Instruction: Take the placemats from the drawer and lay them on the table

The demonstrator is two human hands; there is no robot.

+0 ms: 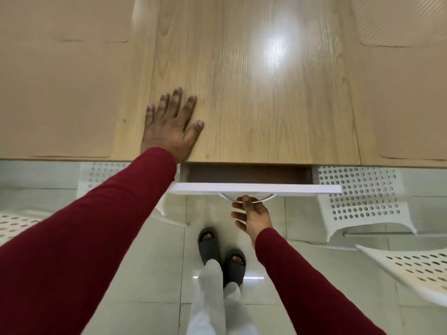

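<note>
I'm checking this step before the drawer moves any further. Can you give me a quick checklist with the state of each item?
1. Right hand holds the handle: ok, fingers curl round the metal loop.
2. Left hand steadies the table: ok, it lies flat on the wood near the edge.
3. Drawer partly open: ok, a narrow gap shows behind its white front.
4. Anything left inside the drawer: cannot tell, only a dark strip is visible.
5. Placemats on the table: ok, one lies at the left, another at the right.
6. Room for the drawer to slide: ok, the chairs stand to either side.
</note>
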